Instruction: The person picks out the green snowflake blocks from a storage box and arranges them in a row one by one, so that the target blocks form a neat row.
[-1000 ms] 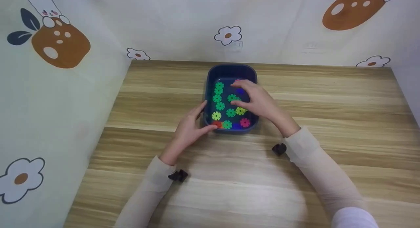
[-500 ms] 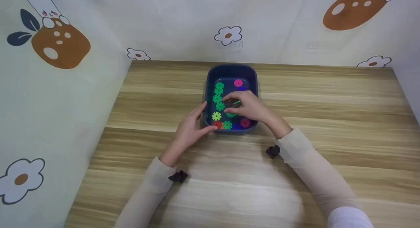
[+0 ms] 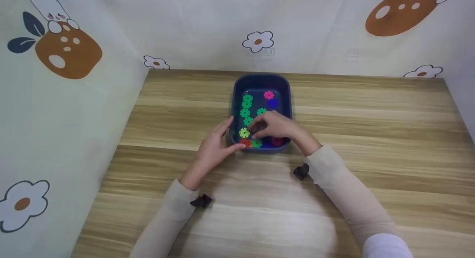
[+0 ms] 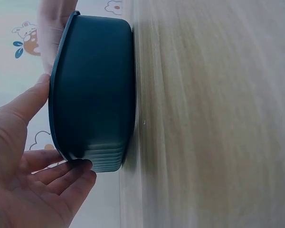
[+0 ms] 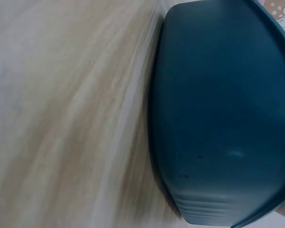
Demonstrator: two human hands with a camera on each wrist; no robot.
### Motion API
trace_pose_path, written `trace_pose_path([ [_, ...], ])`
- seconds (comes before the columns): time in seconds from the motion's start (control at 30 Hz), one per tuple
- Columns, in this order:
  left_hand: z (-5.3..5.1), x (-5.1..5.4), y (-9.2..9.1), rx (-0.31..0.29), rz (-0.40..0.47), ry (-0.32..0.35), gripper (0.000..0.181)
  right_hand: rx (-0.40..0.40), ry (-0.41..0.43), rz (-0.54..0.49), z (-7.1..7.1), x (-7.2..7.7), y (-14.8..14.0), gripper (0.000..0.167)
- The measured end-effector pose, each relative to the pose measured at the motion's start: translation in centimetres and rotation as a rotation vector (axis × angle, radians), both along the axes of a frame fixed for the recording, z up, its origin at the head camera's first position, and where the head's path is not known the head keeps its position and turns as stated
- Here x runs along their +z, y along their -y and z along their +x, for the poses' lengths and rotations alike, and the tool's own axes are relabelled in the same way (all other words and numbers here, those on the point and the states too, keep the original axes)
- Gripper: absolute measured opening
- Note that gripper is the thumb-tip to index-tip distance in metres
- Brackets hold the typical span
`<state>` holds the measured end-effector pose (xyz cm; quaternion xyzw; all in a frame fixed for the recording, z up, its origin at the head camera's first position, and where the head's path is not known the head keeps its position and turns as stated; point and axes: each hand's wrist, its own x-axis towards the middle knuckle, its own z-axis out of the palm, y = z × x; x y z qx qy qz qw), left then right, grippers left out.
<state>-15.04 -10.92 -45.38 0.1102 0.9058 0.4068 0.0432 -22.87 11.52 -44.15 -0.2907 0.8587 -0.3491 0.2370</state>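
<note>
A dark blue bin point(image 3: 261, 150) holds flower-shaped plastic discs: green discs point(image 3: 245, 112) along its left side, a yellow disc point(image 3: 244, 132), a pink disc point(image 3: 268, 95) and a blue disc point(image 3: 272, 103). My left hand point(image 3: 213, 150) holds the bin's near left corner, thumb on the rim and fingers against the outer side; the left wrist view shows these fingers point(image 4: 78, 178) on the wall. Inside the bin, my right hand point(image 3: 274, 125) hovers low with bent fingers, thumb and index tips slightly apart. It covers some discs. The right wrist view shows only the bin's outer wall point(image 5: 223, 104).
The bin stands on a wood-grain table point(image 3: 352, 113), close to its back edge. Behind and to the left hang pale walls point(image 3: 207, 28) printed with flowers and a rabbit. Both sleeves point(image 3: 345, 183) carry a small black device point(image 3: 301, 171).
My right hand has moved down and left within the bin, toward its near end, and its thumb and fingers have come closer together. The pink disc is uncovered. My left hand has stayed put.
</note>
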Motion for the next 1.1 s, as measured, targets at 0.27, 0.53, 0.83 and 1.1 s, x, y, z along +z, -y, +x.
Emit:
trace_pose_path([
  [0.27, 0.0, 0.2, 0.0, 0.009, -0.009, 0.011, 0.086, 0.017, 0.058, 0.059, -0.1, -0.2, 0.3, 0.027],
  [0.53, 0.1, 0.2, 0.5, 0.018, 0.007, 0.015, 0.086, 0.039, 0.024, 0.086, 0.0, -0.6, 1.1, 0.026],
  [0.83, 0.0, 0.2, 0.3, 0.017, -0.011, 0.003, 0.086, 0.042, 0.001, 0.104, 0.2, -0.7, 1.0, 0.019],
  [1.1, 0.1, 0.1, -0.1, 0.016, -0.003, 0.008, 0.086, 0.066, 0.011, 0.088, 0.2, -0.7, 0.6, 0.016],
])
